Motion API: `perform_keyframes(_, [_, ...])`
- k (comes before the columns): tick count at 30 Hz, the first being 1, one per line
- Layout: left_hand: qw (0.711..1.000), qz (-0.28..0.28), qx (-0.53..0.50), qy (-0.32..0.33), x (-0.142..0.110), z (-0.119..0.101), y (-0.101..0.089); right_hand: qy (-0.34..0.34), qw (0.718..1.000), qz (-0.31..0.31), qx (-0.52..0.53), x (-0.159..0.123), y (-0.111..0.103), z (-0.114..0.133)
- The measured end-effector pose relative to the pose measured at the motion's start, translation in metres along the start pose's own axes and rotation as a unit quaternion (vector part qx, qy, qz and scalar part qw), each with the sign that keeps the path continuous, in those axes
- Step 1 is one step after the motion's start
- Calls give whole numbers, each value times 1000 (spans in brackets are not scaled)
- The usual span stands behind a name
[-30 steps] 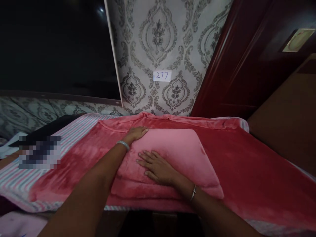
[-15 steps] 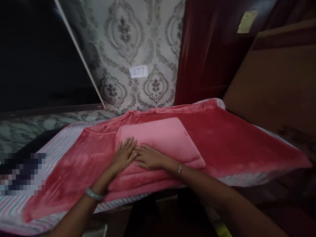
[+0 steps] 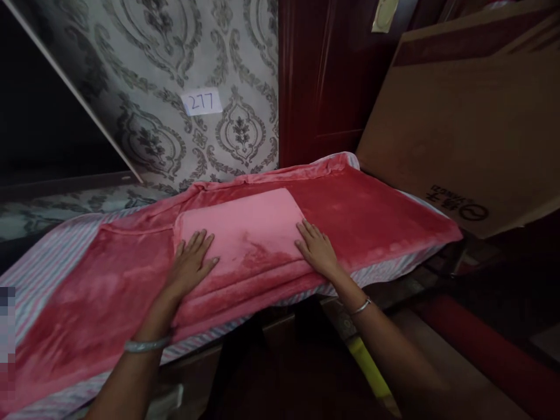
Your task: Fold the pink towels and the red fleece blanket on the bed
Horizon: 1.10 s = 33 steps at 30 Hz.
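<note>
In the head view, a folded pink blanket (image 3: 238,216) lies on a red plush cloth (image 3: 376,213) spread over the surface, its layered folds facing the person. The left hand (image 3: 191,263) rests palm down at the folded blanket's left side, fingers spread apart and clamped on nothing. The right hand (image 3: 318,247) lies flat at its right edge, fingers a little apart, also gripping nothing. The two hands are well apart, with the pink top between them. A pale bracelet (image 3: 146,345) circles the left wrist and a thin silver bracelet (image 3: 361,305) the right. Striped fabric (image 3: 65,251) shows along the red cloth's borders. Behind stands a patterned wall (image 3: 240,76) bearing a card (image 3: 202,101) marked 277, between a dark screen (image 3: 48,111) on the left and a dark red door (image 3: 321,76); a cardboard box (image 3: 472,128) leans at the right.
</note>
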<state>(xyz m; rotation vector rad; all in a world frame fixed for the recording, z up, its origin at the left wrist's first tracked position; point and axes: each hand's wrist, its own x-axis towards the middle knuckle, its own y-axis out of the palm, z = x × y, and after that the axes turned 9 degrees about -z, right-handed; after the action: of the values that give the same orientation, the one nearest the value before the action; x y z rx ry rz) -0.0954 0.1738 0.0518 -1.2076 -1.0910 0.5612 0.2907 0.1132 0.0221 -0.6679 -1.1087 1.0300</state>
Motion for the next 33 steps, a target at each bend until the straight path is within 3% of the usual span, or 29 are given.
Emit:
perform_keyframes(5, [999,33,-38,-4,1,4,-13,-5,1000,0,19,-5,5,-6])
perform_keyframes(8, [997,63,-33,-42,-2,-9,-30,7,1000,19,15,-3,2,-7])
perform_keyframes(11, [998,34,-10,-48,-5,-56,-40,1,1000,10,7,5,-6,-6])
perform_keyframes(13, [999,2,-34,31,-3,-101,-35,-43,999,-8,23,16,-11,0])
perform_keyframes(15, [992,-8,-65,109,2,-146,-21,-108,993,-7,53,31,-15,11])
perform_keyframes(17, [988,-19,-76,136,8,-183,-4,-159,984,17,73,48,-15,23])
perform_keyframes(19, [986,-44,-78,138,11,-206,14,-190,979,48,61,66,-12,34])
perform_keyframes(24, [984,-113,-70,122,-3,-216,46,-242,963,119,-3,113,11,37])
perform_keyframes(29, [984,-101,-66,135,-8,-212,53,-138,983,122,-1,168,39,9])
perform_keyframes(33, [984,-92,-66,138,-7,-210,50,-95,982,146,67,192,55,-13])
